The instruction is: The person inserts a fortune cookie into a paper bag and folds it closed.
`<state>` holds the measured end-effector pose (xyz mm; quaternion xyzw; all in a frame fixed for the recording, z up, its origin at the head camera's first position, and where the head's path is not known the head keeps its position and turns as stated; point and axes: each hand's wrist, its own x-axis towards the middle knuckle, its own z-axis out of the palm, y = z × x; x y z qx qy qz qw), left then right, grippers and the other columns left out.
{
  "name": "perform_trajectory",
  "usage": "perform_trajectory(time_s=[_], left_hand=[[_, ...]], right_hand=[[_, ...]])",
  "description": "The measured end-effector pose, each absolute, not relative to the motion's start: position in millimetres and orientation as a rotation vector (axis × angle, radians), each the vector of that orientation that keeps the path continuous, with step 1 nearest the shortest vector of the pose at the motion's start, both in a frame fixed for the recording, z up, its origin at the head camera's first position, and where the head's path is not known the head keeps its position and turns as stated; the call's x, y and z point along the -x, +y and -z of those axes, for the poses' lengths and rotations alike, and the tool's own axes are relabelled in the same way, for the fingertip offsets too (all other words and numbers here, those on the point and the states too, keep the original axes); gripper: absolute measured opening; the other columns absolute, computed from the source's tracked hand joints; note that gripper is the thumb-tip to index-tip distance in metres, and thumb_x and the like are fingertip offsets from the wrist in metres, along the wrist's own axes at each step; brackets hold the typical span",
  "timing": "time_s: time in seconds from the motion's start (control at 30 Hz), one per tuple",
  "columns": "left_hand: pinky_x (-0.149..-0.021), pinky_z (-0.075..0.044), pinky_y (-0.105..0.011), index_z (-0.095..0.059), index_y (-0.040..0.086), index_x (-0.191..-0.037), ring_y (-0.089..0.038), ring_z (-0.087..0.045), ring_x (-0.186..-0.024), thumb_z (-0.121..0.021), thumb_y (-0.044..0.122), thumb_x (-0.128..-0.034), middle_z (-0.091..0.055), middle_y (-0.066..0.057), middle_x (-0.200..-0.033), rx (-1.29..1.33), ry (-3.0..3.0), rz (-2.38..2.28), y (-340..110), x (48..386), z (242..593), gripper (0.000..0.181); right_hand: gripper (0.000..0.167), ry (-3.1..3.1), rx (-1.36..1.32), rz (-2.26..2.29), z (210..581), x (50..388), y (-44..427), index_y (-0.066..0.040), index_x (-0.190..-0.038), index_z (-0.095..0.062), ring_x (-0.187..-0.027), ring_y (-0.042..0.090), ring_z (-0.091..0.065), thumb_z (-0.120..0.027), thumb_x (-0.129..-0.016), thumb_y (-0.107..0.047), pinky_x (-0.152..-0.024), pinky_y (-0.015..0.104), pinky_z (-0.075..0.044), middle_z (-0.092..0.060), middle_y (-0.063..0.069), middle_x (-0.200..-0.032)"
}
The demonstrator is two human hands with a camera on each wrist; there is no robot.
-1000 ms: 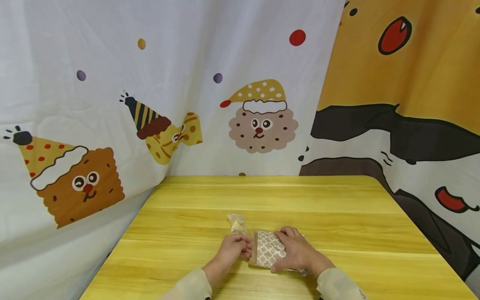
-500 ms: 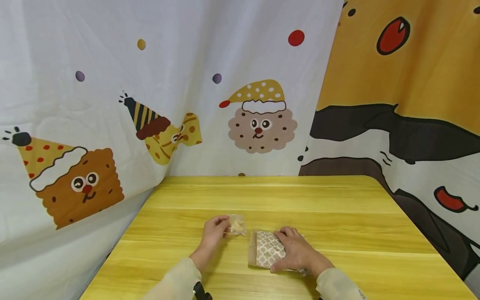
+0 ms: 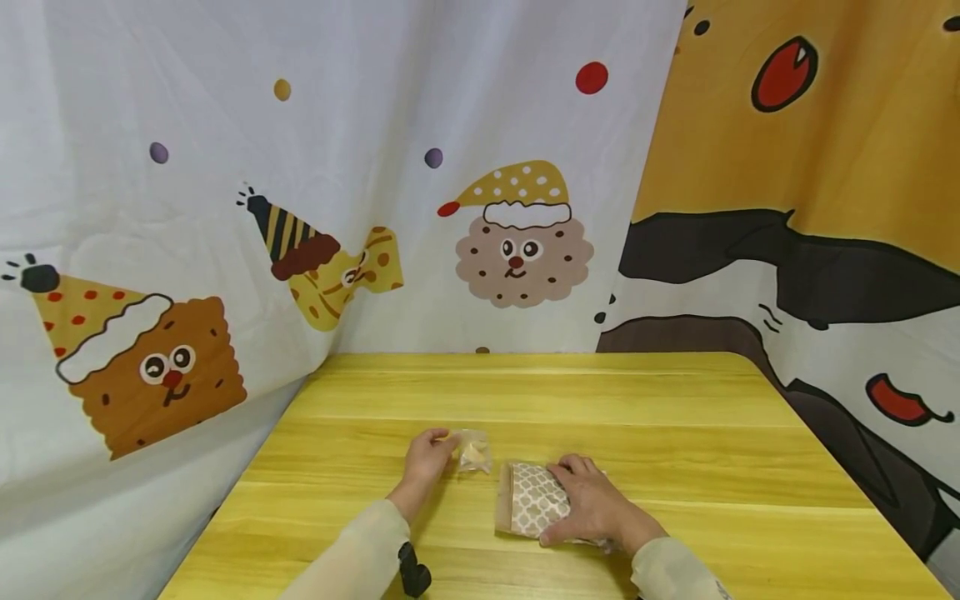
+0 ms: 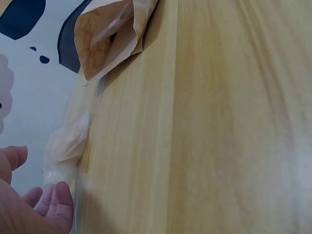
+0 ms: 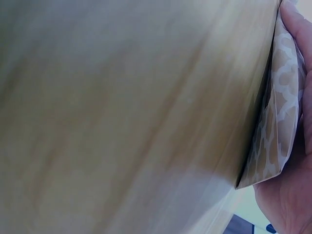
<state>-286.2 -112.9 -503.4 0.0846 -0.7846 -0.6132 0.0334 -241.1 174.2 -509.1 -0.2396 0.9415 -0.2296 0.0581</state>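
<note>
A small clear plastic packet (image 3: 475, 452) with something pale yellow inside lies on the wooden table. My left hand (image 3: 425, 463) is at its left edge; in the left wrist view the thumb stands apart from the fingers (image 4: 62, 204), which are at the packet (image 4: 68, 144). Whether they touch it I cannot tell. To the right lies a brown paper bag (image 3: 536, 500) with a white lattice pattern. My right hand (image 3: 592, 504) grips it across, thumb on the near side and fingers on the far side. The bag's mouth (image 4: 100, 41) gapes toward the left.
The yellow wood-grain table (image 3: 540, 400) reaches back to a white cloth backdrop (image 3: 375, 100) printed with cartoon biscuits. An orange and black printed cloth (image 3: 750, 150) hangs at the right.
My left hand has moved from the bag's mouth left and away to the packet's left edge, and its thumb and fingers have parted slightly. My right hand keeps its hold on the bag.
</note>
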Motion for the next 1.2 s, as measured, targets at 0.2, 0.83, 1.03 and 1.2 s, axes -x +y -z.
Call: perform_trajectory(time_s=[0.2, 0.83, 1.03, 1.2], left_hand=[[-0.061, -0.052, -0.032, -0.055, -0.012, -0.128, -0.018, -0.061, -0.065, -0.069, 0.019, -0.093, -0.066, -0.012, -0.087, -0.241, -2.434, 1.924, -111.1, 287.8, 504.8, 0.048], [-0.065, -0.052, -0.027, -0.047, -0.016, -0.136, -0.018, -0.06, -0.082, -0.07, 0.005, -0.0879, -0.062, -0.017, -0.103, -0.074, -2.515, 1.985, -106.5, 290.5, 503.8, 0.058], [-0.063, -0.048, -0.022, -0.058, -0.014, -0.126, -0.017, -0.056, -0.084, -0.072, 0.003, -0.0844, -0.061, -0.013, -0.1, -0.022, -2.493, 1.975, -103.9, 291.6, 506.6, 0.048], [-0.058, -0.046, -0.022, -0.059, -0.011, -0.126, -0.016, -0.056, -0.081, -0.073, 0.002, -0.0845, -0.06, -0.012, -0.101, 0.013, -2.469, 2.002, -104.3, 291.0, 508.5, 0.046]], right_hand=[[0.115, 2.847, 0.726, 0.689, 509.2, 240.5, 173.4, -0.002, -0.146, -0.045, -0.126, 0.034, -0.038, -0.076, -0.063, -0.076, -0.103, 0.058, -0.035, -0.041, 0.012, -0.136], [0.114, 2.848, 0.731, 0.7, 509.1, 239.8, 171.7, -0.001, -0.146, -0.044, -0.127, 0.037, -0.037, -0.077, -0.064, -0.073, -0.104, 0.06, -0.033, -0.041, 0.015, -0.137], [0.113, 2.863, 0.743, 0.684, 509.8, 240.5, 174.0, -0.001, -0.146, -0.045, -0.126, 0.037, -0.038, -0.077, -0.064, -0.074, -0.103, 0.06, -0.035, -0.041, 0.015, -0.137], [0.113, 2.862, 0.742, 0.683, 511.0, 241.4, 175.5, -0.002, -0.146, -0.045, -0.126, 0.037, -0.038, -0.077, -0.064, -0.074, -0.103, 0.059, -0.035, -0.041, 0.015, -0.137]])
